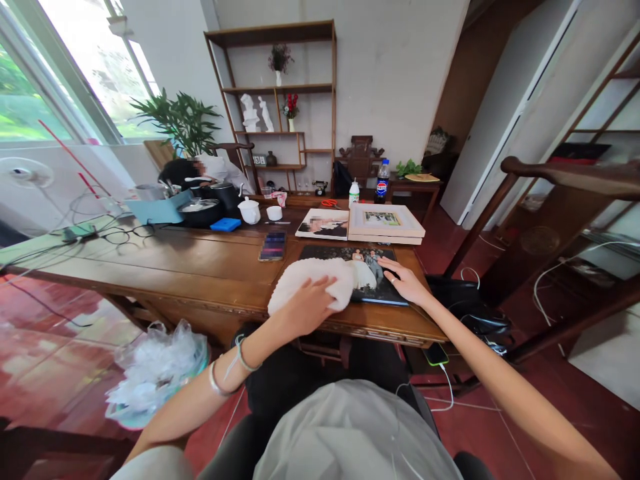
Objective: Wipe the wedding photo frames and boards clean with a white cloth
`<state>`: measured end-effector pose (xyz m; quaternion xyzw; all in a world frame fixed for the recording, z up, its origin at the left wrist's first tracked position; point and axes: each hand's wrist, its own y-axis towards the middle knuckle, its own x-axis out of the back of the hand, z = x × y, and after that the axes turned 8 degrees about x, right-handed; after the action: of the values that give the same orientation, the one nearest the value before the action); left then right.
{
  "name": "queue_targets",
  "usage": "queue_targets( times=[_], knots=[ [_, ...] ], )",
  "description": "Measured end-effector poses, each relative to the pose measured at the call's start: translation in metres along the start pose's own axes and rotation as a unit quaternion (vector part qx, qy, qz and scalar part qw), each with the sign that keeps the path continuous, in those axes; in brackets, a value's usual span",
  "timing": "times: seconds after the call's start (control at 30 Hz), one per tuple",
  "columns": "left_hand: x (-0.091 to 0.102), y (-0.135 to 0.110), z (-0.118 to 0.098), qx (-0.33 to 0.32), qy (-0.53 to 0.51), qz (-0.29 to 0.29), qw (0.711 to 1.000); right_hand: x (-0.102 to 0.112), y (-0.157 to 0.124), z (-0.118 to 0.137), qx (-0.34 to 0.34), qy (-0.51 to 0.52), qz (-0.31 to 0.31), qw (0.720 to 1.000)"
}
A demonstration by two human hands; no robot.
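Observation:
My left hand (311, 305) lies flat with spread fingers on a fluffy white cloth (295, 277). The cloth covers the left part of a dark photo album (387, 291) at the table's front edge. On the album's cover is a picture of people, one in a white dress. My right hand (406, 283) rests with fingers stretched out on the album's right side, holding nothing. Beyond the album lie a photo print (323, 224) and a white framed box (387, 233). A phone (273, 246) is left of the cloth.
The wooden table (215, 267) carries a white teapot (249, 211), a blue box (225, 225), a cola bottle (382, 183) and a white bottle (354, 193). Black pots (200, 212) and glasses stand at the left. A bin with plastic bags (157, 367) is on the floor; a chair (550, 233) is at the right.

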<state>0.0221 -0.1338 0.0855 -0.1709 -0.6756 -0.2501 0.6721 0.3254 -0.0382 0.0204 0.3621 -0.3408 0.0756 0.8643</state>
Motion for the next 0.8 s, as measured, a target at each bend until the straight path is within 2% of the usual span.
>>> queue_targets(
  times=[0.07, 0.17, 0.37, 0.43, 0.5, 0.57, 0.63, 0.8],
  knots=[
    [-0.001, -0.003, -0.008, -0.02, -0.008, -0.001, 1.0, 0.001, 0.0, 0.0, 0.005, -0.003, 0.003, 1.0],
    [-0.007, 0.016, -0.002, -0.006, -0.018, -0.01, 1.0, 0.001, 0.0, 0.0, 0.008, -0.004, 0.004, 1.0],
    [-0.024, 0.082, 0.051, 0.065, -0.003, -0.062, 0.996, 0.0, 0.0, -0.001, 0.004, 0.001, -0.002, 1.0],
    [-0.027, 0.096, 0.064, 0.089, 0.004, -0.087, 0.992, 0.0, -0.001, -0.001, 0.003, 0.0, -0.002, 1.0],
    [-0.028, 0.102, 0.069, 0.099, 0.006, -0.092, 0.991, 0.0, -0.001, -0.001, 0.005, -0.002, -0.002, 1.0],
    [-0.026, 0.1, 0.063, 0.091, 0.007, -0.077, 0.993, 0.0, -0.001, -0.001, 0.008, -0.004, -0.001, 1.0],
    [-0.022, 0.089, 0.046, 0.068, 0.009, -0.057, 0.996, -0.001, -0.001, -0.001, 0.009, -0.006, 0.0, 1.0],
    [-0.01, 0.039, -0.021, -0.025, -0.004, -0.037, 0.999, 0.0, 0.0, 0.0, 0.011, -0.011, 0.002, 1.0]
  ],
)
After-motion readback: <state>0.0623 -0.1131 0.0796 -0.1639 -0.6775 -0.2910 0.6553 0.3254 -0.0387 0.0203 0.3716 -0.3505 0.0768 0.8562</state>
